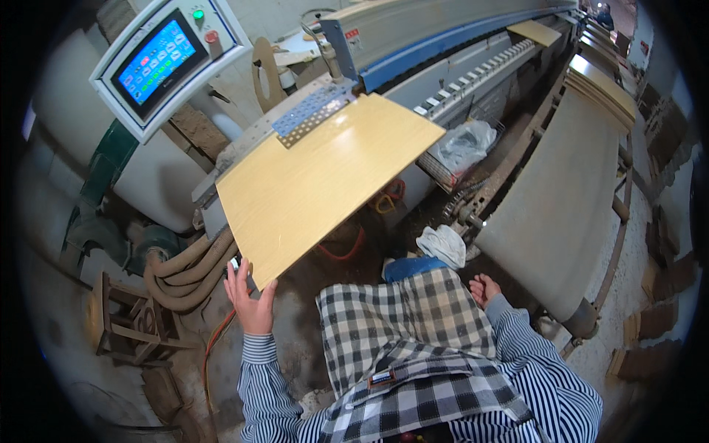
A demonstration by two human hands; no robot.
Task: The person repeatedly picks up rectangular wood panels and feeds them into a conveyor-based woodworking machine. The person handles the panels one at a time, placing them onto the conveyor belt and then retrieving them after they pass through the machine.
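Note:
A flat panel with a light wood-grain face (327,177) lies on the infeed table of a long panel-working machine (471,33), beside a perforated blue guide plate (310,111). At the panel's near left corner is my left hand (253,302), its thumb and fingers spread around the corner and touching its edges. My right hand (484,289) hangs to the right of the checked apron (404,321), away from the panel, with its fingers curled; nothing shows in it. A second light panel (534,33) sits farther along the machine.
At the upper left stands a control screen (158,63) with buttons. A belt conveyor (559,194) on the right carries stacked panels (601,91). Ribbed hoses (188,271) and a wooden stool (133,326) are at the left. A person (605,17) is far off at the upper right.

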